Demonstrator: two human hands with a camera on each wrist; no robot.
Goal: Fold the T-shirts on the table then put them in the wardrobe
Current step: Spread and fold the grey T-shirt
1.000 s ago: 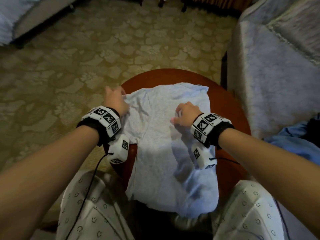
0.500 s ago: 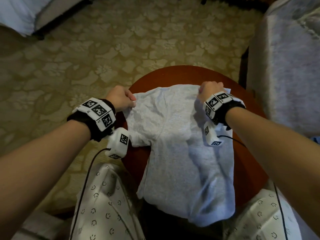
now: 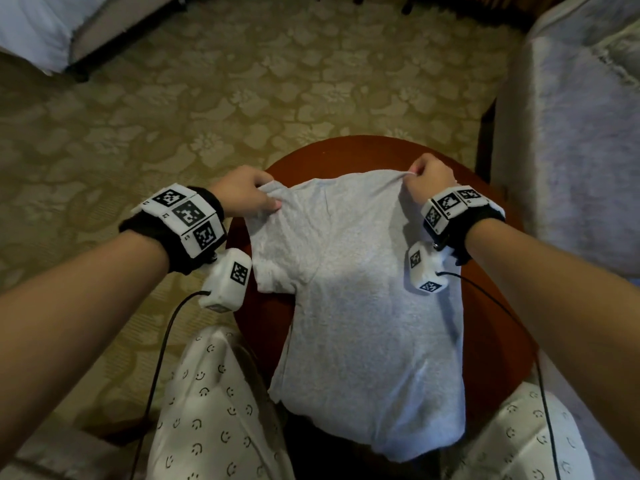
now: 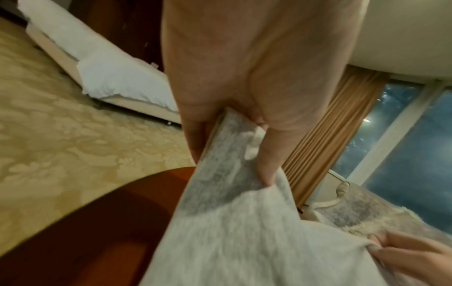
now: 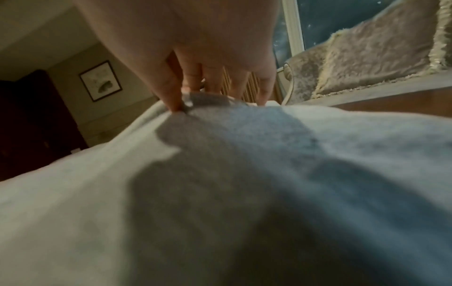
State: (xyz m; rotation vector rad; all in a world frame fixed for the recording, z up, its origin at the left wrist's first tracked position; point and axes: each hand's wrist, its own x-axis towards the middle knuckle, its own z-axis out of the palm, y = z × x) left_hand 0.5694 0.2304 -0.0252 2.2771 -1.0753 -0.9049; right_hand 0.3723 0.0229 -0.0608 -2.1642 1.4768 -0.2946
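Since half a second ago the left hand (image 3: 246, 191) has shifted inward along the far edge of the T-shirt (image 3: 360, 292), and the cloth between the two hands is now drawn taut.

The grey T-shirt lies on the round reddish-brown table (image 3: 491, 327), its far edge lifted slightly, its near hem hanging over the table edge toward the person's lap. The left hand pinches the far left corner, thumb and fingers (image 4: 269, 154) closed on a fold of cloth, as the left wrist view confirms. The right hand (image 3: 431, 180) grips the far right corner with fingers (image 5: 171, 96) curled onto the cloth. One sleeve (image 3: 277, 275) lies flat at the left, near the left wrist. Patterned carpet (image 3: 173, 133) surrounds the table; a pale upholstered seat (image 3: 571, 133) stands just beside it on the right.
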